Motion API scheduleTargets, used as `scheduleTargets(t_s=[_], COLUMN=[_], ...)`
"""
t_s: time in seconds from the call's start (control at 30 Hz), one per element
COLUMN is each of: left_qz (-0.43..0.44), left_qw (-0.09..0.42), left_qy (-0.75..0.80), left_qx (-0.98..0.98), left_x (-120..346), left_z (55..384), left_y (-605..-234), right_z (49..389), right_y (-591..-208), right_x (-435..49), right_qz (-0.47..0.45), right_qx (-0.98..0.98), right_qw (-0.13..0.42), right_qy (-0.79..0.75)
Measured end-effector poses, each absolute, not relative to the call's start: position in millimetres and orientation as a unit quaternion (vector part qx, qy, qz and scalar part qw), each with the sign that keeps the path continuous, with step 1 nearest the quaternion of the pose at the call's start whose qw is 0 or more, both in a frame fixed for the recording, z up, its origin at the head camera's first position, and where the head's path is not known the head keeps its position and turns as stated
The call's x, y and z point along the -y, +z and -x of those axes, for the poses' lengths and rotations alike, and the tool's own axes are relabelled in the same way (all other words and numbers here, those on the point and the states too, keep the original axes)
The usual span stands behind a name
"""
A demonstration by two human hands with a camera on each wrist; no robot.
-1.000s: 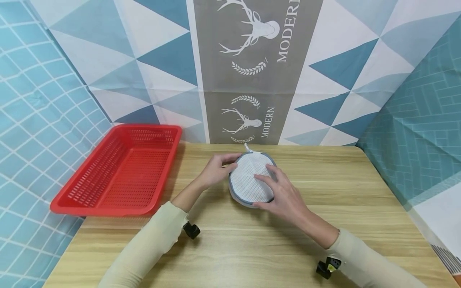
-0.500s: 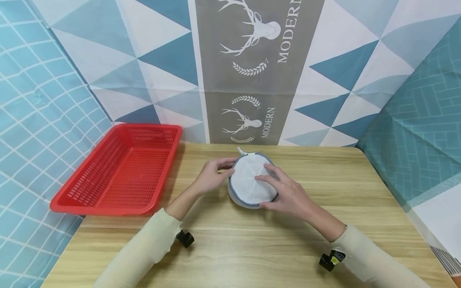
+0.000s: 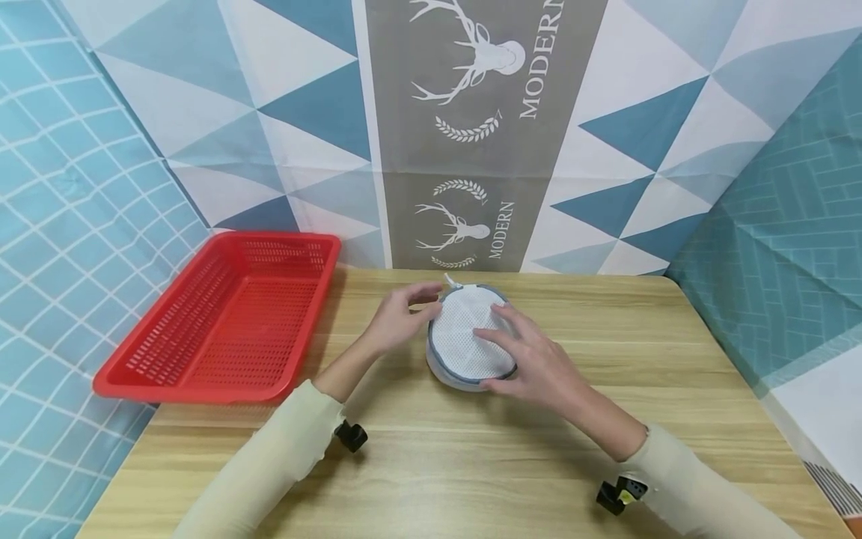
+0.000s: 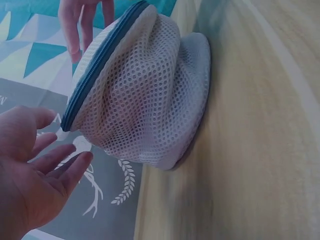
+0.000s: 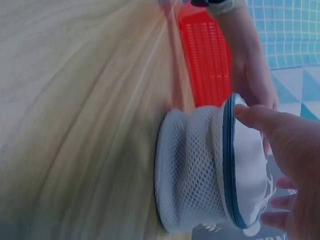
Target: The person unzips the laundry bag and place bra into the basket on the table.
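A round mesh laundry bag [image 3: 469, 333] stands on the wooden table, its white top ringed by a grey-blue zipper. Soft folds run down its mesh side [image 4: 140, 90] in the left wrist view. My left hand [image 3: 399, 316] is at the bag's far left rim, thumb and fingers apart with nothing between them. Over the top lies my right hand [image 3: 532, 355], its fingers spread and resting lightly on the mesh. In the right wrist view the right thumb [image 5: 250, 114] touches the zipper edge. A small white loop [image 3: 451, 281] sticks out at the bag's back.
A red plastic basket [image 3: 306, 352] with slotted walls sits at the table's left side. Patterned cloth walls [image 3: 458, 150] rise behind the table and on both sides. Small black devices [image 3: 352, 436] are strapped at both wrists.
The bag has turned slightly, its white loop shifting to the left. My left hand drew back a little, then returned with its fingers lifted off the rim. The right hand stayed on top.
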State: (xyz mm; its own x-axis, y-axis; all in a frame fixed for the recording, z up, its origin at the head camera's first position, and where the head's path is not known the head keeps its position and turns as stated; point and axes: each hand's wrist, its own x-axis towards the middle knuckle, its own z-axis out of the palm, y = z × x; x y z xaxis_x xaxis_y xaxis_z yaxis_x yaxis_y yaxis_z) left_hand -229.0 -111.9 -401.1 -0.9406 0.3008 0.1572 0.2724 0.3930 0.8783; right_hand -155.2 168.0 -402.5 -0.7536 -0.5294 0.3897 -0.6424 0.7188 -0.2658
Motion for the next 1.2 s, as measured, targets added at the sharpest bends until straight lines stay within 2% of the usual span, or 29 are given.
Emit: scheduleTargets(t_s=[0.27,1.2], left_qz=[-0.219,-0.210], left_qw=[0.021,0.006], left_qy=[0.520,0.514], left_qx=[-0.825,-0.832], left_x=[107,108], left_z=[237,224], left_y=[-402,-407], right_z=[150,150], right_y=[-409,-421], right_x=[-157,-164], right_qz=[-0.334,-0.338], right_qx=[0.910,0.910], right_qw=[0.185,0.182], right_qy=[0.160,0.154])
